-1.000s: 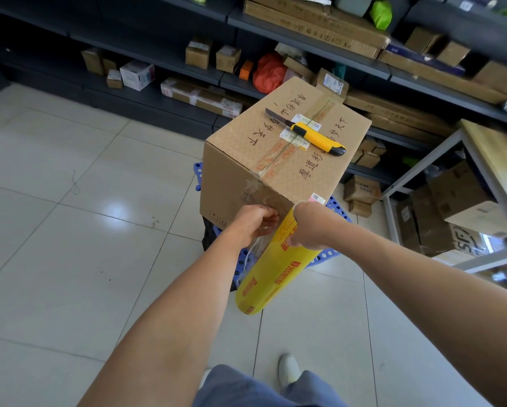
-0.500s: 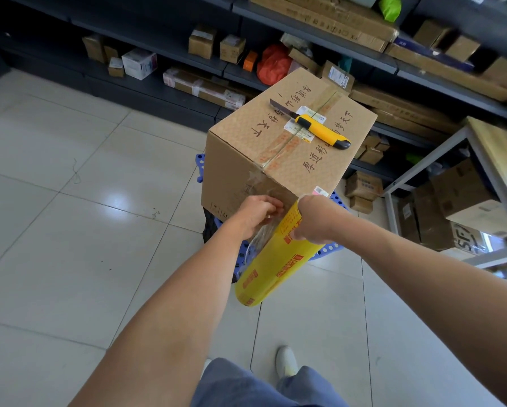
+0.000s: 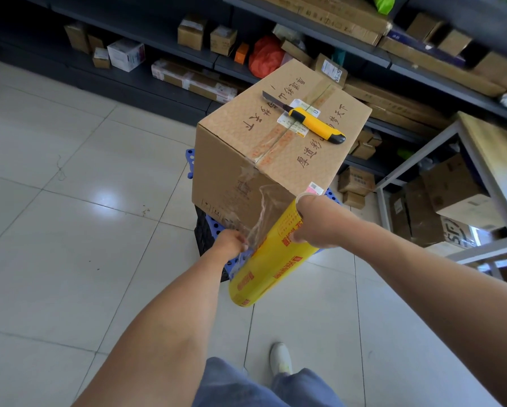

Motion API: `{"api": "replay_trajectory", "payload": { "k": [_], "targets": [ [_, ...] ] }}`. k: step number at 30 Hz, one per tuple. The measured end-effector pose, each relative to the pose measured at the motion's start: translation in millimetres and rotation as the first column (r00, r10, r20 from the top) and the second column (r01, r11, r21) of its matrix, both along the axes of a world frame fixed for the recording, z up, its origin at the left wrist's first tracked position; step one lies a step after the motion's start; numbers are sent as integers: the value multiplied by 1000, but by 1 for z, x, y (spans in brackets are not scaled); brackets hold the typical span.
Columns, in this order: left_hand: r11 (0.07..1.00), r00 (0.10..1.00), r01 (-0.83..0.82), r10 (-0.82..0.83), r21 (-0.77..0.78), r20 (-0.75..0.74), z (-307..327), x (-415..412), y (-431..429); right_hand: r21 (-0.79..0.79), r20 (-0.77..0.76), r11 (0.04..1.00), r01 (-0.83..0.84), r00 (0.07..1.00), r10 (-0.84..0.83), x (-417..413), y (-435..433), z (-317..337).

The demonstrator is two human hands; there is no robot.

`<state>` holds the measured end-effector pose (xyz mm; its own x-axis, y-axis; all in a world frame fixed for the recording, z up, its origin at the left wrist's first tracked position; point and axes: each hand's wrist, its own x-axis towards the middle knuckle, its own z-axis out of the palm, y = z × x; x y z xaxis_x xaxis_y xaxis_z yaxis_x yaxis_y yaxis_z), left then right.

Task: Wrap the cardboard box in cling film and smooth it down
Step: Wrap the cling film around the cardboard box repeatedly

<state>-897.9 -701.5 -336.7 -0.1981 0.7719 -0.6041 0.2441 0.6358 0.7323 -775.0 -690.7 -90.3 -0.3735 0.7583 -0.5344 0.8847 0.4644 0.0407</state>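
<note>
I see the cardboard box (image 3: 264,160) in the middle of the view, standing on a blue perforated stand (image 3: 191,163) that pokes out from under it on the left and on the near side. The box top is taped along its seam and has handwriting on it.

My right hand (image 3: 313,221) is wrapped round the far end of the yellow cling film roll (image 3: 269,259), which slants down towards me just in front of the near corner of the box. My left hand (image 3: 231,245) pinches the loose film (image 3: 261,212), a crumpled clear strip running up from the fingers across the box's near-left face. I cannot tell whether the film is actually stuck to the cardboard.

A yellow utility knife (image 3: 313,121) lies flat on the box top, with its blade extended and pointing far-left, right where a wrap over the top would pass.

To the right, a metal-framed table (image 3: 475,142) with a wooden top stands near the box, with more cartons stacked under it. Dark shelving (image 3: 305,30) runs along the far side, loaded with parcels and a red bag (image 3: 265,55), and its low shelf is close behind the box.

The left side is pale tiled floor (image 3: 70,201). A white shoe (image 3: 281,358) shows on the near side, below the roll
</note>
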Motion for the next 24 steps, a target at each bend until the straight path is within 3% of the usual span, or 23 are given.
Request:
{"api": "replay_trajectory", "payload": {
  "k": [5, 8, 11, 17, 18, 19, 20, 21, 22, 23, 24],
  "targets": [
    [992, 983, -101, 87, -81, -163, -7, -11, 12, 18, 33, 999, -37, 999, 36, -1, 1, 0],
    [951, 959, -283, 281, -127, -34, -14, -11, 18, 22, 53, 999, -47, 998, 46, 5, 2, -2],
    [826, 797, -519, 560, -220, 226, -21, -7, 25, -21, 97, 997, -70, 993, 72, 15, 2, 2],
    [788, 715, -602, 605, -133, 349, -34, 7, 47, -55, 189, 996, -72, 979, 82, 42, 1, 3],
    [772, 700, -607, 631, -187, 336, -31, 6, 51, -42, 220, 996, -78, 972, 86, 46, 2, 2],
    [816, 784, -560, 577, -142, 227, -31, 7, 50, -32, 244, 997, -74, 967, 79, 50, 4, 1],
    [930, 931, -364, 365, -55, 7, -32, 10, 51, -25, 254, 998, -62, 965, 67, 53, 5, 0],
    [960, 958, -276, 272, -38, -89, -34, 12, 57, -25, 256, 998, -51, 965, 56, 56, 6, -1],
    [954, 953, -297, 296, -23, -60, -39, 15, 62, -27, 256, 999, -47, 965, 53, 57, 8, -1],
    [896, 892, -443, 443, -15, 91, -45, 15, 61, -31, 255, 998, -49, 965, 55, 57, 10, -2],
    [752, 686, -630, 656, -195, 314, -47, 14, 66, -35, 254, 998, -56, 965, 63, 57, 12, -2]
  ]
}}
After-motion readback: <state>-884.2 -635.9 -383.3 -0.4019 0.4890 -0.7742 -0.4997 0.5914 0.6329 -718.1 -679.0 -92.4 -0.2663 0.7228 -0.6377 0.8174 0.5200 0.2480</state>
